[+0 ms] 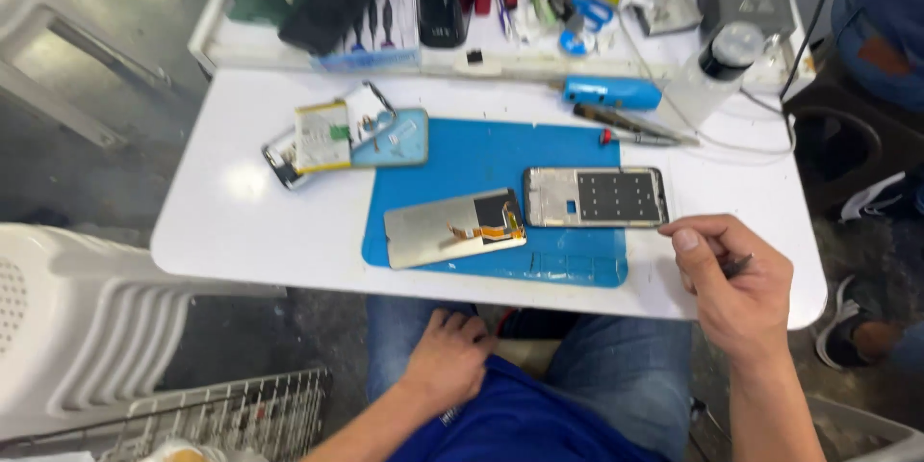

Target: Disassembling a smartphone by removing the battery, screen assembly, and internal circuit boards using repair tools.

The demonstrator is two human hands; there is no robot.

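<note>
My left hand (448, 356) rests flat on my thigh, fingers relaxed, holding nothing. My right hand (736, 284) is at the table (231, 221) edge, fingers closed around a thin dark tool (739, 265); I cannot tell its tip. Just beyond and left of my right thumb lies the phone frame (595, 197) on the blue mat (462, 154). Further left of it the screen panel (454, 227) lies face down, its orange flex cable visible. Beyond the frame are a blue device (612, 92) and a clear bottle (707, 77).
</note>
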